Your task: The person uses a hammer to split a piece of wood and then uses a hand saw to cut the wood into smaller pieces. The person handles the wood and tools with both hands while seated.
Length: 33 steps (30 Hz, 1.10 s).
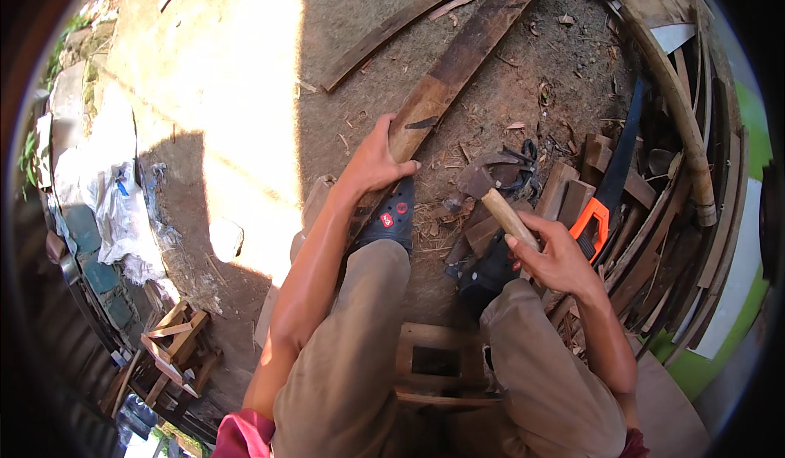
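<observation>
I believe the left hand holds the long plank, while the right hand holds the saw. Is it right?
No: in the head view, the right hand holds a wooden rod, not the saw. The left hand does hold the long plank.

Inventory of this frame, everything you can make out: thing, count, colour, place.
Plank: 1, brown, upper centre, in left hand
Wooden handle: 1, tan, in right hand
Slat: 1, brown, ground left of plank
Saw: 1, orange and dark, on wood pile
Wood pile: many pieces, mostly brown, right
Pole: 1, tan, upper right
Clutter: uncounted, dark, beyond right shoe
Stone: 1, pale, left, partly sunlit
Plastic sheet: uncounted, whitish, left
Wood frame: count unclear, brown, lower left
Panel: count unclear, green and white, right edge
Shoes: 2, dark, centre
Trousers: 1 pair, khaki, lower centre
Sleeves: 2, red, bottom
Left hand: 1, bare, on plank
Right hand: 1, bare, around handle
</observation>
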Motion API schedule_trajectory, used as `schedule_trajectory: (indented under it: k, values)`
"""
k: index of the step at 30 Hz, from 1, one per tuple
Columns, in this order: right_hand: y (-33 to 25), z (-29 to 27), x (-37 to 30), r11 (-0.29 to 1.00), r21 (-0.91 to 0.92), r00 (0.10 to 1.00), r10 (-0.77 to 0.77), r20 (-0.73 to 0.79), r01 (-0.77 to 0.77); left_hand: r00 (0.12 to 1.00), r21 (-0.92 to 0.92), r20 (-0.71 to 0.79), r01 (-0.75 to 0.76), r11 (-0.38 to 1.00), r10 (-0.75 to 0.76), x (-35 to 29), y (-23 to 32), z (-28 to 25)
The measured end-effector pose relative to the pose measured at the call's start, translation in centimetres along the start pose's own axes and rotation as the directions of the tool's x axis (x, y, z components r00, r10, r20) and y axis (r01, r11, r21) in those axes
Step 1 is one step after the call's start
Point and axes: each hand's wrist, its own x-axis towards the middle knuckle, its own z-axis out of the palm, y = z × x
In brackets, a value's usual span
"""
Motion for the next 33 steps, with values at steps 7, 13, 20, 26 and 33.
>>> schedule_trajectory:
  k: [7,13,20,26,33]
  values:
    - [-7.5,-3.3,8.0,0.866,-0.437,0.839,0.038,0.543,0.243,0.995,-0.096,0.087,-0.032,0.995,0.04,0.4,0.0,-2.3]
    - [-11.6,-3.7,12.7,0.849,-0.523,0.662,0.349,0.663,0.077,0.997,-0.058,-0.003,-0.075,0.996,0.075,0.3,-1.1,-1.6]
    - [-10.4,-4.5,14.9,0.884,-0.467,0.545,0.379,0.748,0.027,0.994,-0.114,-0.019,-0.107,0.988,0.105,0.4,-1.8,0.0]
    - [-9.6,-6.0,15.7,0.904,-0.425,0.524,0.381,0.762,-0.039,0.991,-0.203,-0.033,-0.132,0.97,0.128,0.1,-1.1,-0.6]
    - [-9.9,-6.9,14.8,0.915,-0.403,0.658,0.304,0.689,-0.001,0.994,-0.137,-0.049,-0.108,0.985,0.102,0.3,-2.2,-0.8]
